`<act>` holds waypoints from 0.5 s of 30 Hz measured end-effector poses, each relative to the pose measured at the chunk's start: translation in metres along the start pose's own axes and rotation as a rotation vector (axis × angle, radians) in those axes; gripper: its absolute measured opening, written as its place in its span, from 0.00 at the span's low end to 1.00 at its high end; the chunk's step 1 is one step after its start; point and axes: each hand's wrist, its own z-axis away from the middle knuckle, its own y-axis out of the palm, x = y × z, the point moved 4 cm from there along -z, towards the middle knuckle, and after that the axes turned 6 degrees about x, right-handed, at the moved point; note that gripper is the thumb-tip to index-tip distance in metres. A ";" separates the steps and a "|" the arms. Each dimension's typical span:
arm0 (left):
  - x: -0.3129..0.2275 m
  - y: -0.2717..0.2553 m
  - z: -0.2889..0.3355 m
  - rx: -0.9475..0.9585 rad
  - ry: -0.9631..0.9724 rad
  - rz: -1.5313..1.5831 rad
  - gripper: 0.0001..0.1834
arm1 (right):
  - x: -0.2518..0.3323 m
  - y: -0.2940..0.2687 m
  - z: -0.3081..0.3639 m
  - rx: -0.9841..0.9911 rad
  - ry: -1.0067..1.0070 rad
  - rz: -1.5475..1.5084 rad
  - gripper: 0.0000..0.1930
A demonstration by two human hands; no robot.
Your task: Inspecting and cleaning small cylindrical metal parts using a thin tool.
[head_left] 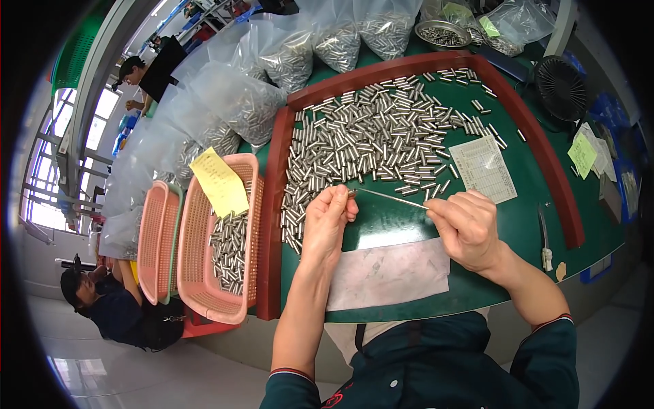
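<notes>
My left hand pinches a small metal cylinder between thumb and fingers, above the near edge of a pile of similar cylinders. In my right hand is a thin metal rod, pointing left. Its tip is close to the cylinder; whether it goes inside I cannot tell. A wide heap of shiny metal cylinders covers the far left of the green table. Under and between my hands lies a whitish, smudged cloth.
A dark red raised border frames the work surface. Left of it stand pink baskets, one holding cylinders and a yellow note. Clear bags of cylinders line the back. A printed sheet, a thin tool and a black fan are rightward.
</notes>
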 end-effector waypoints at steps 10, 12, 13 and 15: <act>-0.003 0.004 0.001 -0.054 0.085 -0.188 0.10 | -0.001 0.003 0.000 0.004 0.023 -0.034 0.06; -0.001 0.002 0.001 -0.036 0.077 -0.164 0.10 | 0.000 0.001 -0.001 0.006 0.014 -0.018 0.06; 0.000 0.001 0.000 -0.017 0.069 -0.140 0.11 | 0.001 0.001 0.000 0.008 0.006 -0.002 0.06; 0.002 0.000 0.000 -0.007 0.058 -0.096 0.11 | 0.003 0.001 0.001 0.008 -0.012 0.009 0.07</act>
